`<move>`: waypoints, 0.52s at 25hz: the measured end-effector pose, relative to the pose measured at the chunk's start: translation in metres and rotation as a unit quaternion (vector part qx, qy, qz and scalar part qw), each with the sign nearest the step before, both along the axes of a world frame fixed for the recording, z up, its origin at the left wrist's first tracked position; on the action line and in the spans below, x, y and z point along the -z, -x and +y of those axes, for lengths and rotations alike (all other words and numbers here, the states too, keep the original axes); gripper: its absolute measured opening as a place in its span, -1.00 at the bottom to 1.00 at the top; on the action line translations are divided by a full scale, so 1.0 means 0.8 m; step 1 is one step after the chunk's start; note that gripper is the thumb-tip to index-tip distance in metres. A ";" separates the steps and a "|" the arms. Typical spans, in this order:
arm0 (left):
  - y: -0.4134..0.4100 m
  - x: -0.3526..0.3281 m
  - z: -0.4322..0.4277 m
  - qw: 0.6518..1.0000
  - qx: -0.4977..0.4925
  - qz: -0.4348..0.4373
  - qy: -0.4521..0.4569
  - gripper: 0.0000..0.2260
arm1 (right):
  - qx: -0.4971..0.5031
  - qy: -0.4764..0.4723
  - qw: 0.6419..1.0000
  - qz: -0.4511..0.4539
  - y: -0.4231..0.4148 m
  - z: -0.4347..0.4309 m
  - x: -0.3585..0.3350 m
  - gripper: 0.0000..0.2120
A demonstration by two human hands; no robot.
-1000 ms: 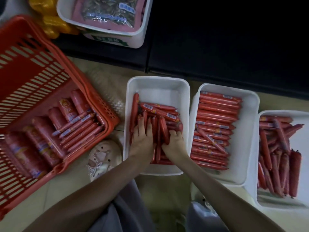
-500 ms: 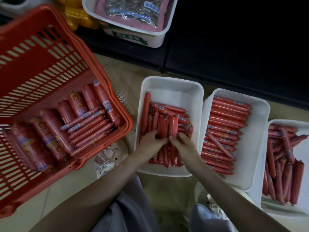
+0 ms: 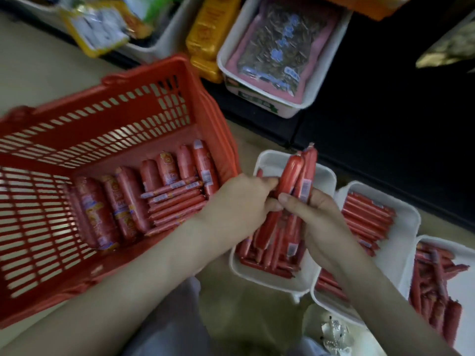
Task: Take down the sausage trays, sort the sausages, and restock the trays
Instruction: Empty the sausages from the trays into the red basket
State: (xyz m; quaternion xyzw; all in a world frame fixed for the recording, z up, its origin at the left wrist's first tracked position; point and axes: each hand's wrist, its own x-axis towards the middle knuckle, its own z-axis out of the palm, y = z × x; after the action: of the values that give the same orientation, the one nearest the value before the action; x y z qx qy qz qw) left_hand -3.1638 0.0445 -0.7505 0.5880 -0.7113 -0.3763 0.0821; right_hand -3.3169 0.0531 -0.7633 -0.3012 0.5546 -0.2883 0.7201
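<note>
Three white trays of red sausages stand on the floor: the left tray (image 3: pixel 324 176), the middle tray (image 3: pixel 408 219) and the right tray (image 3: pixel 462 286). Above the left tray both hands grip one bundle of sausages (image 3: pixel 295 173), lifted and tilted upward. My left hand (image 3: pixel 241 199) holds it from the left, my right hand (image 3: pixel 316 217) from the right. More sausages lie beneath the bundle in the same tray. A red basket (image 3: pixel 77 140) on the left holds thick and thin sausages (image 3: pixel 164 199).
A white bin of seed packets (image 3: pixel 277 50) and yellow packs (image 3: pixel 208 37) stand on the dark lower shelf (image 3: pixel 385 119) behind. A shoe with beads (image 3: pixel 334 332) shows at the bottom near my knees. Beige floor lies at the far left.
Both hands have raised a bundle of sausages out of the left tray and tipped it upward. The camera has turned left, so the basket and shelf bins fill more of the view.
</note>
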 end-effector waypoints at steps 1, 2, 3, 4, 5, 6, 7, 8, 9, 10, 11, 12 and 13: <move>-0.024 -0.016 -0.002 0.998 -0.021 -0.034 0.039 -0.74 | 0.000 0.020 1.000 0.001 -0.025 -0.008 -0.015 -0.78; -0.055 -0.027 0.000 0.994 -0.056 -0.064 0.068 -0.68 | -0.005 0.036 0.999 -0.004 -0.055 -0.016 -0.026 -0.86; -0.088 -0.035 0.005 0.989 -0.097 -0.076 0.085 -0.63 | -0.015 0.049 0.999 -0.008 -0.085 -0.022 -0.036 -0.92; -0.123 -0.038 0.013 0.983 -0.138 -0.071 0.099 -0.61 | -0.034 0.061 0.998 -0.009 -0.116 -0.027 -0.039 -0.93; -0.163 -0.037 0.024 0.975 -0.175 -0.065 0.121 -0.61 | -0.061 0.072 0.996 -0.005 -0.150 -0.031 -0.041 -0.93; -0.204 -0.033 0.037 0.964 -0.206 -0.076 0.150 -0.60 | -0.091 0.082 0.992 0.007 -0.185 -0.033 -0.037 -0.94; -0.249 -0.025 0.055 0.950 -0.231 -0.115 0.175 -0.59 | -0.128 0.090 0.987 0.023 -0.224 -0.032 -0.029 -0.96; -0.290 -0.015 0.073 0.934 -0.248 -0.176 0.191 -0.56 | -0.166 0.092 0.981 0.043 -0.262 -0.029 -0.015 -0.98; -0.327 -0.001 0.094 0.914 -0.260 -0.244 0.191 -0.55 | -0.200 0.088 0.974 0.066 -0.298 -0.024 -0.001 -0.98; -0.359 0.013 0.115 0.895 -0.272 -0.304 0.180 -0.54 | -0.226 0.077 0.968 0.078 -0.333 -0.017 0.017 -0.95; -0.383 0.027 0.136 0.880 -0.284 -0.344 0.161 -0.53 | -0.246 0.064 0.963 0.088 -0.364 -0.009 0.036 -0.93; -0.402 0.043 0.157 0.874 -0.297 -0.360 0.138 -0.52 | -0.262 0.052 0.959 0.099 -0.395 0.001 0.056 -0.92; -0.413 0.059 0.176 0.875 -0.305 -0.355 0.121 -0.51 | -0.280 0.047 0.952 0.119 -0.419 0.010 0.073 -0.93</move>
State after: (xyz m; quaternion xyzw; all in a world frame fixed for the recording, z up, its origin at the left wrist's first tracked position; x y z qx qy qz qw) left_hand -2.8337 0.1850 -0.7981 0.8555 -0.5177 -0.0099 0.0055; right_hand -2.9821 0.0612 -0.8217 -0.5101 0.5155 -0.0634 0.6856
